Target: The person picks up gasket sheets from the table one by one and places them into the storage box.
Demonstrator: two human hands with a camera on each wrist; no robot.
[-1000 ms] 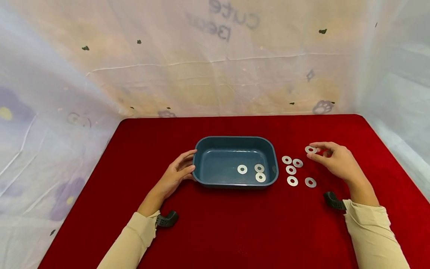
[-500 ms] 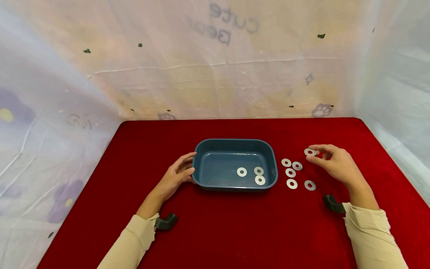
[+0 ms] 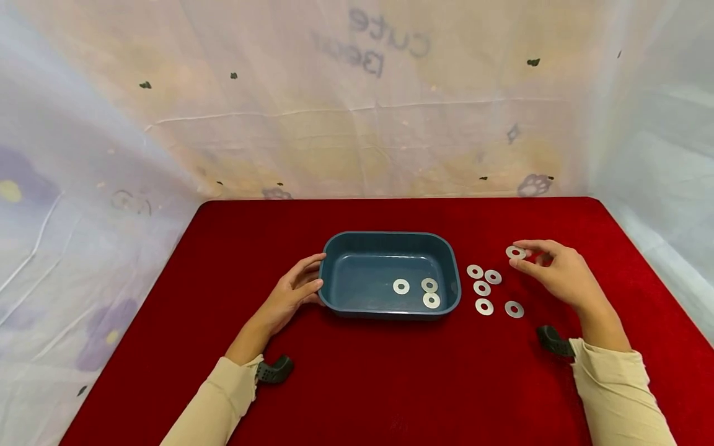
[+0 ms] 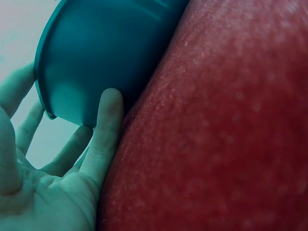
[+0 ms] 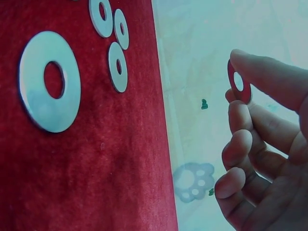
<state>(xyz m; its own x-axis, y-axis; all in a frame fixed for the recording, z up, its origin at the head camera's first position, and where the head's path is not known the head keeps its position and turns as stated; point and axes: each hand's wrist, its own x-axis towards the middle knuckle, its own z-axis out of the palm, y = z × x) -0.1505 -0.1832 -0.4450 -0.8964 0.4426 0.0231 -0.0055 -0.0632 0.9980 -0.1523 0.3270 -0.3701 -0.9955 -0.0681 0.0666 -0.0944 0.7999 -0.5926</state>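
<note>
The person's left hand point(image 3: 287, 297) spreads wide, fingertips against the left end of the blue box point(image 3: 362, 312); light, even pressure there should steady it without tipping it. The box stands near the middle of the red desk point(image 3: 390, 384), well in from both side edges. One washer point(image 3: 395, 287) lies flat inside; a pair of washers point(image 3: 426, 300) lies near the box's front right corner, apparently touching. Beyond the box, five loose washers point(image 3: 479, 306) lie flat on the desk. Nearer the desk's right edge, the right hand point(image 3: 558, 263) pinches the held washer point(image 3: 510, 252) by its rim, clear of the desk. A firm edge grip, other fingers tucked in, seems best against slipping or brushing the loose ones.
</note>
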